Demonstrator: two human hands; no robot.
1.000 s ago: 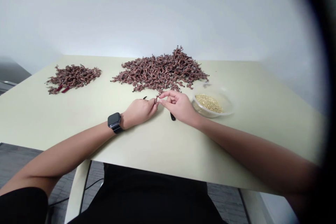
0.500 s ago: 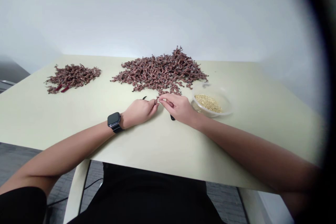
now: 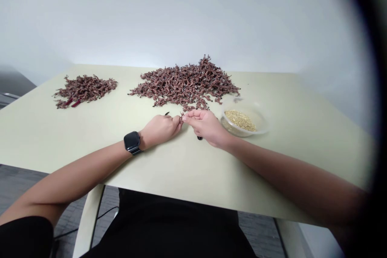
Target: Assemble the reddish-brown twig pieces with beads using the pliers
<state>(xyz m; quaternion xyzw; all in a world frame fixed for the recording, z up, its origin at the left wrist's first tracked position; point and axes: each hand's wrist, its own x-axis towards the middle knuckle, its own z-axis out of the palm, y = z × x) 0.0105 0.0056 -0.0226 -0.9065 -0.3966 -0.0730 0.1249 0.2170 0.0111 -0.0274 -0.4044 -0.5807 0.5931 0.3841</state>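
My left hand (image 3: pixel 161 130), wearing a black watch (image 3: pixel 132 141), is closed with a small reddish-brown piece (image 3: pixel 182 118) pinched at its fingertips. Against that piece, the thumb and forefinger of my right hand (image 3: pixel 207 126) are pressed together; whatever they grip is too small to make out. Just beyond both hands spreads a large heap of similar brown pieces (image 3: pixel 184 82), many with dark tips. Right of my right hand stands a clear plastic bowl (image 3: pixel 262 129) holding small gold-coloured bits (image 3: pixel 241 120).
A smaller heap of brown pieces (image 3: pixel 87 88) lies at the left, with a dark red object (image 3: pixel 76 103) at its near edge. Black ends of something (image 3: pixel 199 138) show by my right hand, mostly covered. The pale table (image 3: pixel 169 165) meets a white wall.
My right hand has shifted slightly, its fingers now curled more tightly beside the left fingertips. More of the small brown piece shows between the hands. The left hand stays almost in place.
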